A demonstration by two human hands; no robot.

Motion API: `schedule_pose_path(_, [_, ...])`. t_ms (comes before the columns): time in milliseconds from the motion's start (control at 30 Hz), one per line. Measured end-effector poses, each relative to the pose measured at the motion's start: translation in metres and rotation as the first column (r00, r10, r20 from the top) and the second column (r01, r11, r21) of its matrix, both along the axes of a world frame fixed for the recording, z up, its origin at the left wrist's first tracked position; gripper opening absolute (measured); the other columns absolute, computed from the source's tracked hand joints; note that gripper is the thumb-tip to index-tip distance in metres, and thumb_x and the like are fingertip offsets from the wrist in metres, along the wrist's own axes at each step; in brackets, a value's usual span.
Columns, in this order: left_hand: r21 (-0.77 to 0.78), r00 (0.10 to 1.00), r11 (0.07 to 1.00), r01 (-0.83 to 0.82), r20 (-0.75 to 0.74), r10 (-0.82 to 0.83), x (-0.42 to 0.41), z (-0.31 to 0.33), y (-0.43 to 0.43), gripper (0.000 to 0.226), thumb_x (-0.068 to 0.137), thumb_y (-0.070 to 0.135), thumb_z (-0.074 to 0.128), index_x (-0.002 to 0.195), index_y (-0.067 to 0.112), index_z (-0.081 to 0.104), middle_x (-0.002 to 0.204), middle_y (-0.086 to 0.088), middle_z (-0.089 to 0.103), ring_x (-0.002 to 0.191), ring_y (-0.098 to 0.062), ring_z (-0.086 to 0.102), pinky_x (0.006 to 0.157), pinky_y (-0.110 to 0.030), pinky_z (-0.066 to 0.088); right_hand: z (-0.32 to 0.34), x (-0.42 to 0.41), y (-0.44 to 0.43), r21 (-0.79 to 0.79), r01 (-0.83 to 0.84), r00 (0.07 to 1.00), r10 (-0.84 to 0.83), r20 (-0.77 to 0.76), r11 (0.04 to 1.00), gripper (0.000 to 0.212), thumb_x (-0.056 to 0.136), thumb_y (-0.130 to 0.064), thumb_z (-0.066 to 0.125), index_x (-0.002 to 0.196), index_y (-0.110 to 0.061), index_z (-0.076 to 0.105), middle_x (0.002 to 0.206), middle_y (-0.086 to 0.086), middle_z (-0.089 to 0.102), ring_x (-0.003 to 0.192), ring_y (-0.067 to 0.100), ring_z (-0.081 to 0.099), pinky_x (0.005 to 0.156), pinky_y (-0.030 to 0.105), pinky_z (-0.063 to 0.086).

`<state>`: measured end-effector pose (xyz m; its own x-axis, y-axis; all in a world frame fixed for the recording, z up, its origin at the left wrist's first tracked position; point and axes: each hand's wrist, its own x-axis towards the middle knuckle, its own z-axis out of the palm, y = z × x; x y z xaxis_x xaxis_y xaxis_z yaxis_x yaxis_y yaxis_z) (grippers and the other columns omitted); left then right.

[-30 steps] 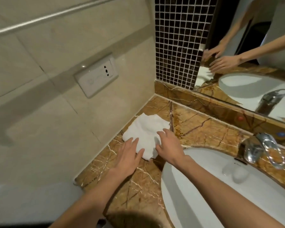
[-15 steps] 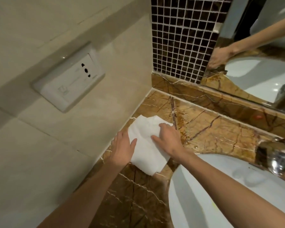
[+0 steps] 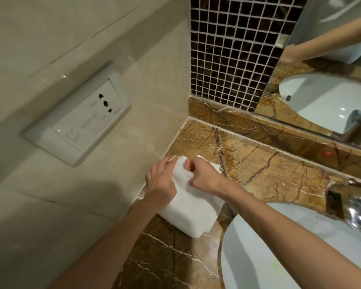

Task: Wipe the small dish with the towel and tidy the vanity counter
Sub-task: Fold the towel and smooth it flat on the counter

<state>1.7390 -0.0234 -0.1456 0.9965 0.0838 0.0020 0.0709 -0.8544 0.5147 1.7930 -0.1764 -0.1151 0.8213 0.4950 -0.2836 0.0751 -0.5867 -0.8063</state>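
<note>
- The towel (image 3: 191, 202) lies on the counter (image 3: 265, 172) along its left edge, against the wall (image 3: 117, 176), with the sink (image 3: 279, 247) rim just to its right; the back corner beyond it is bare stone.
- Its long axis runs from the back-left corner toward the front edge.
- White, soft, folded cloth on glossy veined brown marble.
- Left hand (image 3: 162, 182) and right hand (image 3: 204, 176) both pinch the towel's far end.

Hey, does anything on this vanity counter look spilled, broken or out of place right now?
Nothing stands out. The white towel lies folded on the marble counter near the wall corner, with the left hand and right hand pinching its far edge. No spill or damage shows on the counter or the sink. The small dish is not in view.
</note>
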Motion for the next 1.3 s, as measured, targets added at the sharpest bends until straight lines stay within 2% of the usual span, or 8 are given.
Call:
schedule_pose_path(167, [0.045, 0.883, 0.936, 0.350, -0.349, -0.314, 0.040, 0.016, 0.004, 0.055, 0.061, -0.006, 0.040, 0.096, 0.036, 0.046, 0.155, 0.000, 0.020, 0.141, -0.026, 0.010, 0.112, -0.037, 0.008, -0.004, -0.007, -0.003, -0.105, -0.111, 0.981, 0.126, 0.151, 0.988, 0.038, 0.068, 0.011, 0.045, 0.077, -0.025, 0.039, 0.073, -0.005, 0.044, 0.069, 0.017, 0.040, 0.056, 0.028, 0.030])
schedule_pose_path(433, [0.227, 0.775, 0.807, 0.546, -0.502, -0.383, 0.053, 0.019, -0.008, 0.079, 0.067, -0.006, 0.045, 0.126, 0.046, 0.042, 0.156, -0.005, 0.006, 0.140, -0.037, 0.009, 0.114, -0.054, 0.015, -0.013, -0.022, -0.027, -0.285, -0.042, 0.960, 0.118, 0.255, 0.958, 0.040, 0.079, -0.020, 0.061, 0.112, -0.024, 0.040, 0.112, 0.007, 0.054, 0.096, 0.030, 0.055, 0.071, 0.035, 0.039])
schedule_pose_path(600, [0.312, 0.755, 0.729, 0.609, -0.510, -0.412, 0.051, 0.022, -0.018, 0.067, 0.064, 0.005, 0.052, 0.121, 0.039, 0.050, 0.156, -0.009, 0.008, 0.140, -0.033, 0.007, 0.114, -0.055, 0.008, -0.016, -0.026, -0.041, -0.454, 0.041, 0.959, 0.092, 0.268, 0.890, 0.047, 0.082, -0.036, 0.065, 0.121, -0.017, 0.047, 0.110, 0.011, 0.067, 0.101, 0.034, 0.060, 0.080, 0.039, 0.038])
schedule_pose_path(733, [0.386, 0.803, 0.717, 0.580, -0.419, -0.423, 0.047, 0.030, -0.013, 0.044, 0.064, 0.022, 0.057, 0.107, 0.031, 0.055, 0.152, -0.009, 0.019, 0.137, -0.031, 0.015, 0.109, -0.055, 0.012, -0.011, -0.026, -0.043, -0.415, 0.055, 0.961, 0.065, 0.269, 0.908, 0.023, 0.079, -0.028, 0.065, 0.098, -0.017, 0.063, 0.096, 0.010, 0.070, 0.088, 0.030, 0.064, 0.064, 0.031, 0.041])
schedule_pose_path(900, [0.419, 0.927, 0.827, 0.376, -0.160, -0.340, 0.036, 0.030, 0.009, 0.037, 0.066, 0.034, 0.061, 0.101, 0.028, 0.054, 0.146, -0.006, 0.037, 0.131, -0.027, 0.034, 0.101, -0.042, 0.022, -0.005, -0.028, -0.034, -0.278, 0.094, 0.967, -0.022, 0.254, 0.956, 0.014, 0.076, -0.018, 0.059, 0.086, -0.020, 0.049, 0.088, 0.008, 0.063, 0.083, 0.030, 0.059, 0.061, 0.034, 0.041])
schedule_pose_path(1100, [0.310, 0.987, 0.941, 0.135, -0.130, -0.099, 0.027, 0.029, 0.018, 0.042, 0.074, 0.026, 0.066, 0.106, 0.017, 0.041, 0.113, -0.010, 0.051, 0.087, -0.034, 0.059, 0.069, -0.037, 0.041, -0.011, -0.020, -0.019, -0.214, 0.132, 0.962, -0.073, 0.263, 0.968, 0.035, 0.080, 0.002, 0.048, 0.110, -0.017, 0.044, 0.099, 0.011, 0.062, 0.087, 0.033, 0.058, 0.068, 0.043, 0.049])
schedule_pose_path(1200, [0.293, 0.982, 0.940, 0.177, -0.123, -0.146, 0.026, 0.027, 0.014, 0.055, 0.082, 0.025, 0.063, 0.130, 0.020, 0.037, 0.135, -0.011, 0.041, 0.109, -0.035, 0.054, 0.091, -0.042, 0.044, -0.017, -0.017, -0.019, -0.215, 0.167, 0.955, -0.103, 0.278, 0.962, 0.051, 0.080, 0.004, 0.047, 0.128, -0.010, 0.041, 0.106, 0.011, 0.063, 0.092, 0.031, 0.059, 0.072, 0.040, 0.051])
schedule_pose_path(1300, [0.349, 0.981, 0.917, 0.191, -0.089, -0.171, 0.021, 0.026, 0.005, 0.061, 0.088, 0.022, 0.055, 0.143, 0.024, 0.028, 0.147, -0.013, 0.030, 0.128, -0.033, 0.038, 0.105, -0.041, 0.031, -0.018, -0.014, -0.021, -0.222, 0.198, 0.932, -0.113, 0.345, 0.955, 0.029, 0.076, 0.008, 0.046, 0.097, -0.011, 0.052, 0.093, 0.009, 0.061, 0.084, 0.030, 0.058, 0.069, 0.043, 0.050])
